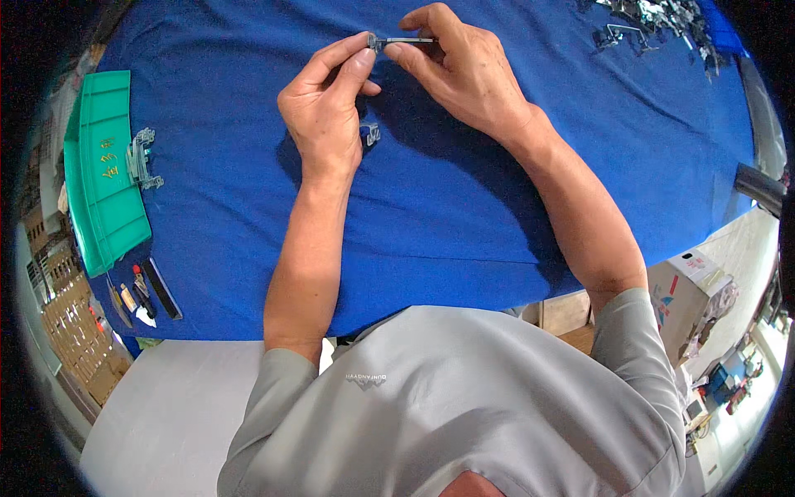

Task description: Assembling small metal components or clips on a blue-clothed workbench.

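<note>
Above the blue cloth, near the top of the view, both my hands meet at a small part. My left hand (325,116) pinches a small clear-and-dark plastic piece (373,41) between thumb and fingertips. My right hand (472,74) is closed on a thin, straight light-coloured strip (407,40), whose left end touches that piece. Whether strip and piece are joined, I cannot tell. Just right of my left wrist, another small clear plastic part (372,134) lies on the cloth.
A green plastic tray (108,224) sits at the left edge, with several clear plastic parts (144,157) beside it. Pens and small tools (142,286) lie below. A heap of dark and clear parts (662,21) occupies the far right. A carton (687,290) stands beyond the table's right front edge.
</note>
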Tool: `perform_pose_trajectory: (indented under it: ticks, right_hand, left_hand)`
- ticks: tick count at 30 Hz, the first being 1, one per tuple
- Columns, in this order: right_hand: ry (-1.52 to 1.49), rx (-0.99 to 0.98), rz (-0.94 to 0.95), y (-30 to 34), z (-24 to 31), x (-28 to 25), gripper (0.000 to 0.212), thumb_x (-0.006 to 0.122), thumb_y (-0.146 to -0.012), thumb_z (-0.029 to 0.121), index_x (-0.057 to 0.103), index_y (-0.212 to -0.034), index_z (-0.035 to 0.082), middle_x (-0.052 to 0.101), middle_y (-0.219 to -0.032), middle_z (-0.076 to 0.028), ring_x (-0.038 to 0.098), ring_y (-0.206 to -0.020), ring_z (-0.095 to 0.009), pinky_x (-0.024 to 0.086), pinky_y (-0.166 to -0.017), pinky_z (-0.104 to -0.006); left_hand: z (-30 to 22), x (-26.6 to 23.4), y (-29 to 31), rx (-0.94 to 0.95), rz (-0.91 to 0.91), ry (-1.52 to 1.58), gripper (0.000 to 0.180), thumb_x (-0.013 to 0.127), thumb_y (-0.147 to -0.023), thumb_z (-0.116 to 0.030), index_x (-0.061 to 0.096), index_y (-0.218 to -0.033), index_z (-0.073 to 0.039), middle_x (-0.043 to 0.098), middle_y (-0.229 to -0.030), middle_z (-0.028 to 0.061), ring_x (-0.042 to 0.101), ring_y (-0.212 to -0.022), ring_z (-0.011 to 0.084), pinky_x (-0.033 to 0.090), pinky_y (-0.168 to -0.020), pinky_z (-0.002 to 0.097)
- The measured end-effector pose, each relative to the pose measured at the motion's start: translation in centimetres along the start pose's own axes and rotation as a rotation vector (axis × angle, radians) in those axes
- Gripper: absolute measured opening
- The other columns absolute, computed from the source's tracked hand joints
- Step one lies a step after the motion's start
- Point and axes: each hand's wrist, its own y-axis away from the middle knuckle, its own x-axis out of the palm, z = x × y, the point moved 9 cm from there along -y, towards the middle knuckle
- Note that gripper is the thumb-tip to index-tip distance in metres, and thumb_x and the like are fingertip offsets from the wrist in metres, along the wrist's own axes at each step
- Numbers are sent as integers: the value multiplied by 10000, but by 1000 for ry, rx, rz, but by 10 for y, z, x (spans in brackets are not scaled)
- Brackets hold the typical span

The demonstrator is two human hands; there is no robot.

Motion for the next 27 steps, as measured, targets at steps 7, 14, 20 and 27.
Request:
perform_pose_trajectory:
  ticks: [7, 14, 20, 27]
  right_hand:
    - [154, 41, 43, 5, -12, 10, 301, 653, -961, 213, 544, -763, 15, 496, -563, -161, 530, -480, -292, 392, -472, -403]
    - [105, 44, 58, 7, -16, 8, 242, 658, -955, 219, 594, -877, -1, 596, -635, -150, 607, -555, -282, 461, -521, -375]
    - [2, 2, -63, 4, -1, 5, 276, 663, -955, 223, 571, -811, 6, 533, -584, -154, 550, -500, -291, 424, -488, -386]
    - [242, -2, 68, 7, -13, 12, 264, 663, -955, 237, 601, -828, 14, 572, -591, -134, 583, -521, -304, 451, -496, -374]
  left_hand:
    - [-2, 4, 0, 15, 28, -10, 204, 703, -873, 28, 721, -1076, 45, 735, -993, 110, 662, -749, 107, 539, -608, 205]
    - [-2, 4, 0, 5, 38, -14, 201, 705, -877, 21, 724, -1077, 35, 736, -993, 105, 663, -768, 106, 543, -611, 206]
    - [0, 3, 0, -5, 27, -3, 198, 701, -876, 28, 726, -1073, 36, 734, -1003, 110, 663, -782, 110, 541, -608, 210]
    - [-3, 5, 1, 23, 61, 0, 199, 707, -872, 27, 726, -1070, 40, 733, -1006, 112, 663, -787, 118, 541, -609, 216]
